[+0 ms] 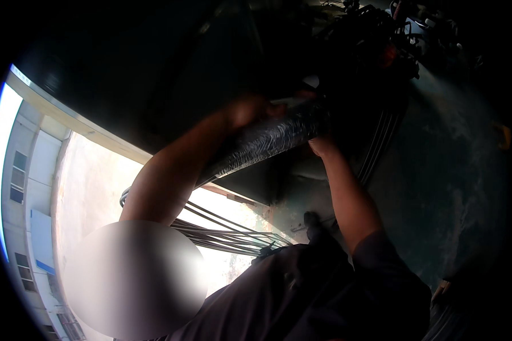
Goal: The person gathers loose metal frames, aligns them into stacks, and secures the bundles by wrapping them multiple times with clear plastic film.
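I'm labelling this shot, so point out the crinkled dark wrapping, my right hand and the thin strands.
Crinkled dark wrapping [272, 138], head view: glossy middle.
Right hand [322, 146], head view: visible middle.
Thin strands [222, 238], head view: bunched middle.

the left hand [247, 111] is at the bundle's [267, 141] upper side, the right hand [322, 146] at its lower right; rods [222, 241] lie below, a building [44, 150] far left.

A dark short sleeve [389, 273] ends near the elbow, leaving the right forearm [347, 199] bare. The left forearm [173, 165] is bare too; the clothing [256, 295] below is dark, with soft creases.
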Demonstrator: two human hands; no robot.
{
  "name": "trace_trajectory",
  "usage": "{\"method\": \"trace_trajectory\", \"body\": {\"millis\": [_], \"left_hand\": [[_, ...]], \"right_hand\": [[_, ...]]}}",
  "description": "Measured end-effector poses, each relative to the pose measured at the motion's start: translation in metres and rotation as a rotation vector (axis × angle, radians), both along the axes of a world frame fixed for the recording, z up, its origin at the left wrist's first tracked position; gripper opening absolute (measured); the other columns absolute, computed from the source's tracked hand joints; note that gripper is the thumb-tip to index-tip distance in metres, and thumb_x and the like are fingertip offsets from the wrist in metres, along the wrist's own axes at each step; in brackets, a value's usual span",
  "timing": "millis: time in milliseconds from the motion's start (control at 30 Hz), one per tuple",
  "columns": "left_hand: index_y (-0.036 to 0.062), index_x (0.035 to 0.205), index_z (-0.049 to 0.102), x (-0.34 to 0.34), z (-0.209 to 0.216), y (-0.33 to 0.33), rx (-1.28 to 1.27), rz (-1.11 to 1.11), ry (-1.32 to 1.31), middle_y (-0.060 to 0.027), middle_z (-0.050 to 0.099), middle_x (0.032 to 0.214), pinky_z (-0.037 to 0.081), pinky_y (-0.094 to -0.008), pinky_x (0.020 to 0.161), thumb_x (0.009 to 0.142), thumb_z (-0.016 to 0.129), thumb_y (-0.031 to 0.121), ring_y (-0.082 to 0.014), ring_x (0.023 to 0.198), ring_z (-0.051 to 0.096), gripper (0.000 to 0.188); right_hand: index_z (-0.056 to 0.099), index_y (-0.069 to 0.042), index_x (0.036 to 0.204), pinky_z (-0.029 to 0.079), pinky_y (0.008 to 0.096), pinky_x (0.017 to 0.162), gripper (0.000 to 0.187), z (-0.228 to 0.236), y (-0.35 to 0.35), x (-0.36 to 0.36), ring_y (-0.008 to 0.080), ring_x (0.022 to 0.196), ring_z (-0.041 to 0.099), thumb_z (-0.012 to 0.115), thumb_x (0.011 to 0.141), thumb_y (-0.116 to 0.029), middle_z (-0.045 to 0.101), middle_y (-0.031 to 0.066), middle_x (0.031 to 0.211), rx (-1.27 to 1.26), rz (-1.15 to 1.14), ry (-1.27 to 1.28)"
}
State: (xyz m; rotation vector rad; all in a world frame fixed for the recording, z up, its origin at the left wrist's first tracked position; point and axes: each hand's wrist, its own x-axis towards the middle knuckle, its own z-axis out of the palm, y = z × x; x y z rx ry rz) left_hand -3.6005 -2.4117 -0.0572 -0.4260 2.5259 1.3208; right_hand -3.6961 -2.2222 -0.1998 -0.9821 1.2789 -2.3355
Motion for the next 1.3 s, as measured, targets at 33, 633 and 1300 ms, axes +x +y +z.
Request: {"method": "trace_trajectory", "body": {"millis": [33,633,1300], "left_hand": [[0.0033,0.124,0.079,-0.001,-0.013,-0.014,0.138,-0.015,-0.006,-0.0117,0.079,0.11,0.054,-0.0383,0.09,0.101,0.073,0.047,-0.0226,0.094,0.071,0.05],[0.0041,0.139,0.067,0.016,-0.005,0.012,0.289,0.062,-0.19,-0.0132,0.079,0.114,0.062,-0.0353,0.089,0.112,0.053,0.055,-0.0209,0.096,0.077,0.059],[0.0067,0.146,0.067,0.022,0.004,0.007,-0.228,-0.178,0.167,-0.0181,0.069,0.142,0.049,-0.0399,0.114,0.109,0.056,0.058,-0.0276,0.131,0.065,0.064]], "right_hand": [[0.064,-0.006,0.143,0.054,0.0348,0.102,0.061,-0.016,-0.003,0.0,0.0186,0.119,0.066,0.087,0.087,-0.01,0.07,0.0042,0.131,-0.018,0.056,-0.119],[0.046,-0.007,0.147,0.064,0.0466,0.087,0.064,-0.007,0.064,0.047,0.0277,0.115,0.069,0.081,0.093,-0.009,0.067,0.0123,0.128,-0.111,0.302,-0.323],[0.073,-0.003,0.115,0.059,0.0263,0.083,0.037,0.067,0.165,0.061,0.0114,0.1,0.067,0.089,0.083,0.005,0.064,0.0052,0.128,-0.045,0.049,0.143]]}}
